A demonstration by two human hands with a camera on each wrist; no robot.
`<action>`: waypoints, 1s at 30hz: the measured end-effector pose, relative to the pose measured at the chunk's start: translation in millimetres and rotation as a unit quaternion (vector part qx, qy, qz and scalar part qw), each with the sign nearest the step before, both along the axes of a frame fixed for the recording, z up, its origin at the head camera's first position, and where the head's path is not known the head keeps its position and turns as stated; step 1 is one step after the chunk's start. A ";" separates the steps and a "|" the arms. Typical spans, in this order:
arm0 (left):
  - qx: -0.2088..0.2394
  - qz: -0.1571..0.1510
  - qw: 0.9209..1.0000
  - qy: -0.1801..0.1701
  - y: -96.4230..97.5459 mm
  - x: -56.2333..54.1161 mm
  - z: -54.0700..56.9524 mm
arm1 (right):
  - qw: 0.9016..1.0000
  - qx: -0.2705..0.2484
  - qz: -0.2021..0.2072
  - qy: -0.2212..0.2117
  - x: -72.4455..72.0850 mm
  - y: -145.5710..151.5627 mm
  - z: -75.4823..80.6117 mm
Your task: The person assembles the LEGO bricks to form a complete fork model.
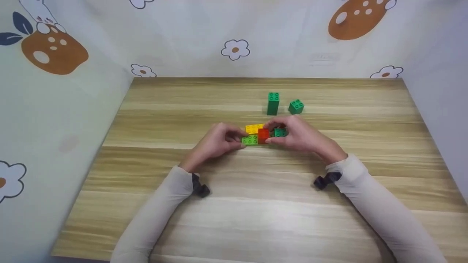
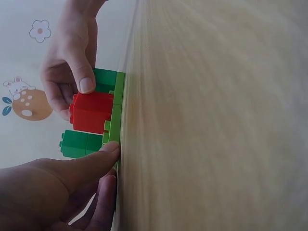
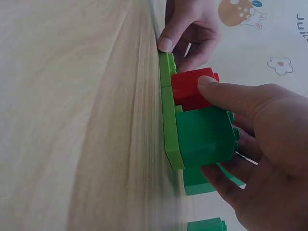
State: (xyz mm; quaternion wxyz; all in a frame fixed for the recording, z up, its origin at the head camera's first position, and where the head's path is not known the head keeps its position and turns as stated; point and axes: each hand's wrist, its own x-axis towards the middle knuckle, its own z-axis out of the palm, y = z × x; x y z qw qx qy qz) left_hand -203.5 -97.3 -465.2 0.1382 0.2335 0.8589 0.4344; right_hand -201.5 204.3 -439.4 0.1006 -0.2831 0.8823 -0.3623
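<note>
A low strip of light green bricks (image 1: pixel 250 140) lies on the table with its studs up. My left hand (image 1: pixel 218 141) pinches its left end between thumb and fingers. A red brick (image 1: pixel 263 136) sits upright on the middle of the strip, across a seam (image 3: pixel 167 86) between two light green pieces. My right hand (image 1: pixel 301 133) grips the red brick, thumb on its near face, fingers behind. Under that palm, a dark green brick (image 3: pixel 204 137) stands on the strip's right end. A yellow brick (image 1: pixel 254 128) lies just behind the strip, partly covered by the fingers.
Behind my hands stand a tall dark green block (image 1: pixel 273 105) and, to its right, a smaller dark green brick (image 1: pixel 296 106) turned at an angle. The wooden table (image 1: pixel 234 219) ends at a patterned cloth wall (image 1: pixel 190 44) at the back.
</note>
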 end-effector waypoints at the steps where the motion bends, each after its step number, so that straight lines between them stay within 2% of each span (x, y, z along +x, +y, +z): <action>1: 0.001 0.000 1.000 -0.002 -0.3 0.2 -0.3 | 1.000 -0.001 0.003 0.005 -0.5 -0.2 -0.3; 5: -0.001 0.005 1.000 -0.006 -0.5 0.1 -1.7 | 1.000 -0.010 0.006 0.023 -2.5 1.0 0.5; 9: -0.008 0.008 1.000 -0.006 -0.4 0.4 -1.7 | 0.999 -0.045 -0.020 0.022 -6.1 9.1 4.7; 13: -0.011 0.010 1.000 -0.009 -0.7 1.4 -0.7 | 0.993 -0.078 -0.078 0.033 -12.5 21.7 8.6; 17: -0.009 0.011 1.000 -0.013 -1.5 1.8 -0.1 | 0.984 -0.096 -0.142 0.053 -21.8 33.8 8.2; 20: -0.007 0.012 1.000 -0.015 -1.9 2.0 0.1 | 0.978 -0.105 -0.169 0.065 -27.6 40.4 6.2; 30: 0.001 0.009 1.000 -0.013 -2.2 1.8 -0.3 | 0.972 -0.102 -0.196 0.083 -34.7 48.9 -2.1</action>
